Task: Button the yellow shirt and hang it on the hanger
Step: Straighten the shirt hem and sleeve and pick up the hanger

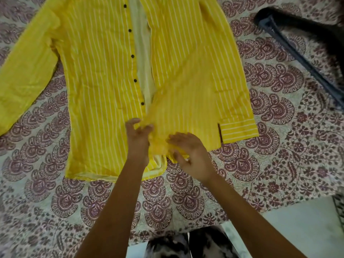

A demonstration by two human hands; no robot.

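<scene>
The left hand [137, 140] and right hand [189, 157] seem to pinch the blurred lower front of the yellow shirt [104, 71]. An uneven tug could match the lowest button [142, 103] to the wrong hole.

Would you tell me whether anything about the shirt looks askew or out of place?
The yellow shirt gapes open, unbuttoned; its buttonless panel is bunched at the hem between the left hand and right hand, with a sleeve lying over it.

We see two bare arms [115, 202], a left hand [137, 138] and a right hand [191, 155]. Near us are black-and-white blotchy clothes [186, 246] (too blurry to name).
</scene>
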